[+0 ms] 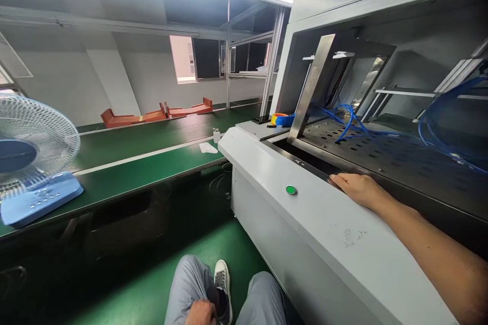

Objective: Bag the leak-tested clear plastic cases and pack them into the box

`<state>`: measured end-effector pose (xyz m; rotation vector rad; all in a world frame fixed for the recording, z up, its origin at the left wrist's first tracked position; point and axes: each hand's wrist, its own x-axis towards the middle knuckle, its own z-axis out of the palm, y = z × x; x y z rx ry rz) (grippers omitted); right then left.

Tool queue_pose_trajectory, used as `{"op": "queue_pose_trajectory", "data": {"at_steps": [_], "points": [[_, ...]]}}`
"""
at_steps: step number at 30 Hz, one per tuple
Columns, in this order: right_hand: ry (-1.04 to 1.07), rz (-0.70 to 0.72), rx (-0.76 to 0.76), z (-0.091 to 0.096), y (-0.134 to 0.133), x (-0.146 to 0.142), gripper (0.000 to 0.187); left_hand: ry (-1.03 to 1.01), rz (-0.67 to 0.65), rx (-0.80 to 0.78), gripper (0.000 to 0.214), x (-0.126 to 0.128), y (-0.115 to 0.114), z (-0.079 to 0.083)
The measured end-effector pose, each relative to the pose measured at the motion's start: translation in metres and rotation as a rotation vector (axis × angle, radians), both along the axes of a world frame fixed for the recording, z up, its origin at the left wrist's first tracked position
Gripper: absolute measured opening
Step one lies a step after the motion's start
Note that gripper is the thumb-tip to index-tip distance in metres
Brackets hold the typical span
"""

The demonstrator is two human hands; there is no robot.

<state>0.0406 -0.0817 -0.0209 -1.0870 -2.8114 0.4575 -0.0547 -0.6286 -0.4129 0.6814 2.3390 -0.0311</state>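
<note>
Along the steel lip (305, 165) of a grey machine cabinet (305, 233), seemingly rigid and best held from above, the right hand (356, 189) lies flat and open, gripping nothing; the left hand (200, 313), by a grey trouser leg (188, 284), shows no clear grip.

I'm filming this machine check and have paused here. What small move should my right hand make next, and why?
Probably slide your right hand inward toward the blue tubing on the perforated metal plate. The open hand rests at the edge of the grey housing, and the tubing looks like the nearest loose thing beyond it.
</note>
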Motion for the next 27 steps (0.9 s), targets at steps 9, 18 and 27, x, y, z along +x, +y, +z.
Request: {"op": "queue_pose_trajectory", "data": {"at_steps": [9, 18, 27], "points": [[0.006, -0.01, 0.0, -0.003, 0.003, 0.0, 0.044, -0.003, 0.01, 0.029, 0.018, -0.002, -0.003, -0.013], [-0.006, -0.002, -0.017, 0.001, -0.001, 0.001, 0.045, -0.003, 0.036, 0.083, 0.019, -0.005, -0.004, -0.023], [0.0, 0.0, -0.022, 0.007, -0.009, 0.002, 0.044, 0.005, 0.024, 0.061, 0.016, -0.003, 0.0, -0.008]]}}
